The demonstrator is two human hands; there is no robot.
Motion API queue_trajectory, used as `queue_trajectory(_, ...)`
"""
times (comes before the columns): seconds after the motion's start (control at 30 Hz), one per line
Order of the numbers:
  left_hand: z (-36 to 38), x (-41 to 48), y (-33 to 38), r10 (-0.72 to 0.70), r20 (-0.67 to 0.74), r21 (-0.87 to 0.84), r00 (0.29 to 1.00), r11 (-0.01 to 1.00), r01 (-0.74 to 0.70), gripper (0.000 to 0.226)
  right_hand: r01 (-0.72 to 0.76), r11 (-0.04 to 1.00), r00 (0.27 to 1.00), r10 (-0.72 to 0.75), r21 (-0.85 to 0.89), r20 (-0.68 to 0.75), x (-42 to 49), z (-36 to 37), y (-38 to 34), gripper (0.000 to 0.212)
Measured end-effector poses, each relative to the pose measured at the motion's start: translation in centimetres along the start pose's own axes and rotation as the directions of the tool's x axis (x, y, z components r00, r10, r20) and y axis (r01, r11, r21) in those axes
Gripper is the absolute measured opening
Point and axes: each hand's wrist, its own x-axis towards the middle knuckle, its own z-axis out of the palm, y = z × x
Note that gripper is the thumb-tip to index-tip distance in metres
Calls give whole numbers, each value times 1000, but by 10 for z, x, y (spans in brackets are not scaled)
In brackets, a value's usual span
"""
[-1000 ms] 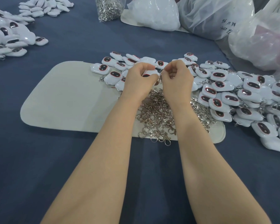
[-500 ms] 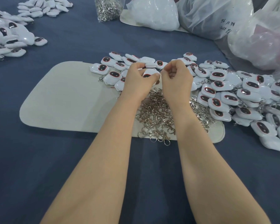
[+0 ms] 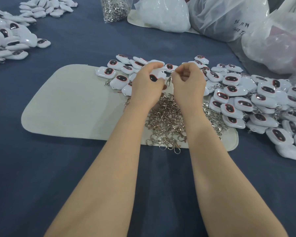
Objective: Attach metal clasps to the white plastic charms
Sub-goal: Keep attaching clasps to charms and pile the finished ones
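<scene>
We count two hands above one pale mat (image 3: 72, 106) on the desk (image 3: 58, 168). Our left hand (image 3: 147, 84) grips one charm (image 3: 156, 74), glossy white with a dark, red-rimmed oval. Our right hand (image 3: 188, 82) pinches one silver clasp (image 3: 169, 80) dangling just beside it. One clasp heap (image 3: 166, 120) lies below; the loose charms (image 3: 243, 103) are too many to count.

Table's covered in a dark blue cloth (image 3: 75, 177). Flat on it, mid-frame, is a beige mat (image 3: 67, 106) with a loose heap of metal clasps (image 3: 166, 120) on its right half. White charms (image 3: 263, 106) spill off the mat's top edge onto the cloth at right. There's a second charm pile (image 3: 12, 43) far left, a third pile (image 3: 46, 7) top left, a clear bag of clasps (image 3: 114, 9) top centre, and plastic bags (image 3: 229, 19) upper right.
</scene>
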Motion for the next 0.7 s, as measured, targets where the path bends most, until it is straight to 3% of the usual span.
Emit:
queue_trajectory(0.17, 2, 0, 0, 98, -32, 154, 995, 984, -92, 15, -24, 998, 997, 19, 62, 80, 2, 0, -7, 17)
queue_trajectory(0.4, 2, 5, -5, 122, -68, 262, 990, 960, -100, 14, -17, 998, 984, 5, 66, 177, 2, 1, -7, 19)
queue_trajectory(0.7, 3, 7, -7, 139, -105, 315, 985, 944, -99, 15, 118, 992, 975, -108, -42, 191, -5, 4, -9, 15)
